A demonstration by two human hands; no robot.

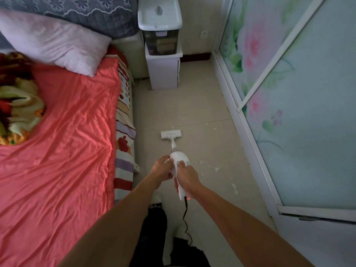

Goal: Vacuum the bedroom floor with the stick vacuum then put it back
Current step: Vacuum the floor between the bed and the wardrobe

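The white stick vacuum stands in front of me on the beige tiled floor. Its flat floor head rests on the tiles between the bed and the glass partition. My right hand is wrapped around the vacuum's handle, thumb near the grey button on top. My left hand holds the left side of the motor body. A black power cord hangs from the handle's rear end, where a red light glows. White scraps lie scattered on the floor to the right.
A bed with a coral sheet and pink pillow fills the left side. A white cabinet with a lidded plastic bin stands at the far wall. A floral frosted-glass partition runs along the right. My legs are below.
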